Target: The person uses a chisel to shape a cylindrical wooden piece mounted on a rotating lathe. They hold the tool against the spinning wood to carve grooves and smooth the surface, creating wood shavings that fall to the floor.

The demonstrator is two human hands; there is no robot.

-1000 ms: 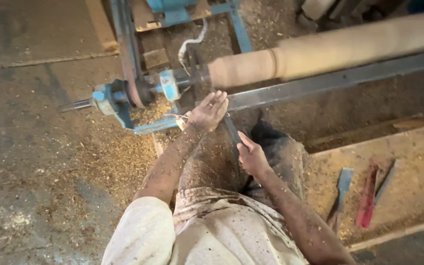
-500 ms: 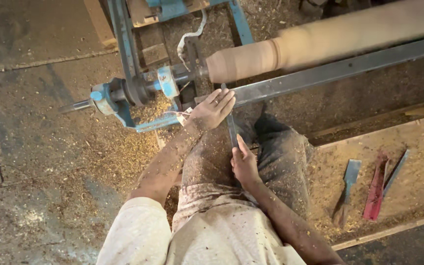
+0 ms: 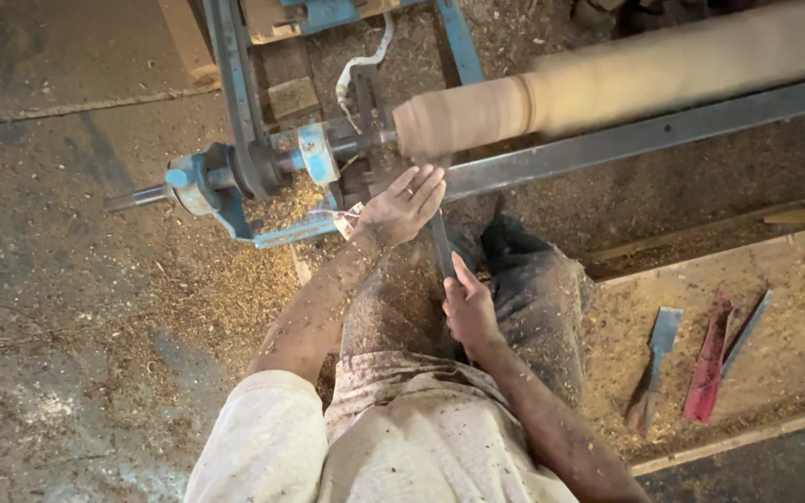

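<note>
Floor: stone slabs (image 3: 58, 196) at the left, strewn with sawdust that thickens toward the machine
Lathe head: blue metal frame (image 3: 235, 186) with a shaft end poking out to the left, shavings heaped against it
Left hand: (image 3: 401, 207) fingers spread flat and released, palm down on the long dark turning tool (image 3: 442, 250) just below the near end of the workpiece
Turning tool: a narrow dark blade running from the right hand up under the left hand toward the wood; its tip is hidden by the left hand
Right hand: (image 3: 470, 312) clenched around the tool's lower end, resting against the dusty trousers (image 3: 533, 307)
Workpiece: pale wooden cylinder (image 3: 607, 88), blurred, lying across the lathe from centre to the upper right, above a grey steel rail (image 3: 645, 135)
Spare tools: a flat chisel (image 3: 656, 359), a red-handled tool (image 3: 710, 368) and a thin blade (image 3: 747, 326) lie side by side on the sawdust-covered board (image 3: 794, 279) at the right, well apart from both hands
</note>
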